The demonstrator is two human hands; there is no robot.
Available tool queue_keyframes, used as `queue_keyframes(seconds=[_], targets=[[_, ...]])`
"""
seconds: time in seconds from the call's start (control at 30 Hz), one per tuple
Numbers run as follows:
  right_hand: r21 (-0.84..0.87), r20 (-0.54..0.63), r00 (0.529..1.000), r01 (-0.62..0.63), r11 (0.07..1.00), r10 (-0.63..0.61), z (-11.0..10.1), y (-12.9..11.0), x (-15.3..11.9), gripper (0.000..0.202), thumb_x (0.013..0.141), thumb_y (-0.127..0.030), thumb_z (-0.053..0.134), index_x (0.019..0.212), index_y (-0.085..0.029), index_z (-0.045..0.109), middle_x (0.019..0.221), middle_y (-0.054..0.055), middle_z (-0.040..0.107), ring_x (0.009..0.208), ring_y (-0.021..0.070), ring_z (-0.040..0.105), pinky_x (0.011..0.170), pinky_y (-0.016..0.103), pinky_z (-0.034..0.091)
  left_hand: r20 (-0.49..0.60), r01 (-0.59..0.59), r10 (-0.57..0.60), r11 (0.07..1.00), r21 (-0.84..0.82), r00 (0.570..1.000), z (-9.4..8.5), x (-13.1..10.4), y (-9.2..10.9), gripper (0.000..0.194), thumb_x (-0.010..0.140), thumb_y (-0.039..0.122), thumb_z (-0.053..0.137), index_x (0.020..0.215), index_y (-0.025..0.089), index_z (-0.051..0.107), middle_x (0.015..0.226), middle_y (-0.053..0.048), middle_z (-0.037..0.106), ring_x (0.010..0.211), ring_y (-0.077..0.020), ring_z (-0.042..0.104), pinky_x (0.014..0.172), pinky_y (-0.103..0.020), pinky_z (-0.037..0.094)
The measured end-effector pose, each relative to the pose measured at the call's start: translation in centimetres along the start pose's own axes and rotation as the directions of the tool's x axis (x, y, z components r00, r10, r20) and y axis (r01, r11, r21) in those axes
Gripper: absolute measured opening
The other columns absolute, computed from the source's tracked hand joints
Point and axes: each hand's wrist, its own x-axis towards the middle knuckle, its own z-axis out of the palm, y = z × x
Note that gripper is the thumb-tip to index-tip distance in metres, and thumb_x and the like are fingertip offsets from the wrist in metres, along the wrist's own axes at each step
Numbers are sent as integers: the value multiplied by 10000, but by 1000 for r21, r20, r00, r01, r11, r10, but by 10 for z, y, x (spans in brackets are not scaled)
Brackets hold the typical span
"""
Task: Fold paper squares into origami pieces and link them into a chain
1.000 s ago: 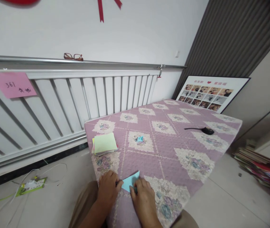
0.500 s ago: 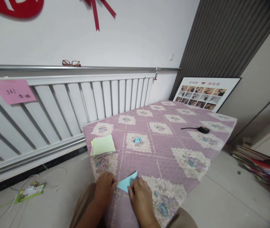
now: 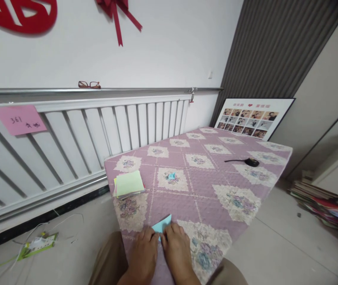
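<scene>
A light-blue folded sheet of paper (image 3: 162, 224) lies at the near end of the cloth-covered table, one pointed corner facing away from me. My left hand (image 3: 145, 249) presses on its left part with curled fingers, thumb near the lower edge. On the right side my right hand (image 3: 176, 245) grips the paper between thumb and bent fingers. The two thumbs come close together, and the hands hide much of the sheet. Farther up the table is a small folded blue paper piece (image 3: 172, 176). A stack of sticky notes (image 3: 129, 185), pale green on top, sits at the left edge.
The table wears a purple floral cloth (image 3: 186, 204). A black object with a thin handle (image 3: 251, 162) lies on its right side. A photo board (image 3: 247, 118) leans at the far end. A white radiator (image 3: 127, 126) runs along the left; a power strip (image 3: 39, 244) is on the floor.
My left hand has moved right, from the paper's left tip onto the sheet beside my right hand. Less of the blue paper shows. My right hand has stayed nearly in place.
</scene>
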Motion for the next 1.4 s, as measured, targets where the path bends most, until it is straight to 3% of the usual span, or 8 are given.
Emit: queue_keyframes(seconds=[0.17,0.37,0.77,1.07,1.17,1.27,1.33,1.4], targets=[[56,-22,996,-87,995,88,1,3,1,178,813,-186,590,986,-228,595,972,72,629,930,271,553,770,375,385,3,-7,7,999,41,1000,1,-5,-2,407,927,204,362,1269,350,526,1255,-53,537,1135,-271,458,976,-440,299],[57,-99,985,-138,989,143,9,10,9,453,842,-280,554,1258,-115,484,1231,180,557,1149,330,476,916,447,388,-32,-24,25,1000,20,999,8,-5,-6,422,919,222,406,1267,433,517,1279,-49,522,1167,-293,429,983,-477,280],[26,214,926,-322,946,310,-14,2,24,342,827,-383,489,1081,-228,659,1330,101,511,1255,306,412,902,436,430,-60,-81,76,994,-78,995,2,-8,-9,271,913,342,483,1125,403,641,1243,-16,560,1126,-256,431,984,-444,265],[106,118,977,-191,976,178,-7,3,-1,354,760,-306,545,1027,-150,717,1296,157,543,1232,335,450,1008,429,379,-204,-252,210,946,-205,956,8,-13,-16,292,830,150,541,989,354,677,1102,19,611,1052,-214,467,948,-394,297],[211,72,983,-183,960,171,-6,6,0,327,751,-302,548,966,-140,733,1196,166,610,1149,331,523,991,432,394,-271,-238,151,915,-325,951,6,-18,-15,308,778,68,487,926,266,672,1062,-21,609,1018,-210,494,922,-370,348],[401,36,986,-166,901,165,-11,10,-2,292,763,-343,544,888,-169,743,1043,139,679,1022,307,594,944,425,425,-322,-147,-46,822,-550,946,9,-20,-17,245,766,100,472,927,205,624,1034,-68,597,994,-219,523,909,-367,389],[544,26,983,-166,823,181,-15,11,-6,289,772,-383,547,856,-186,742,970,116,698,958,286,617,898,401,453,-265,-34,-250,666,-745,931,16,-18,-18,206,752,166,529,950,184,582,977,-71,602,934,-213,556,870,-342,422],[675,34,975,-184,714,218,-19,8,-11,304,781,-422,553,844,-186,735,933,101,707,907,265,632,847,366,476,-104,84,-388,437,-896,916,23,-17,-17,318,712,241,616,1016,176,548,969,-62,603,815,-185,583,747,-295,459]])
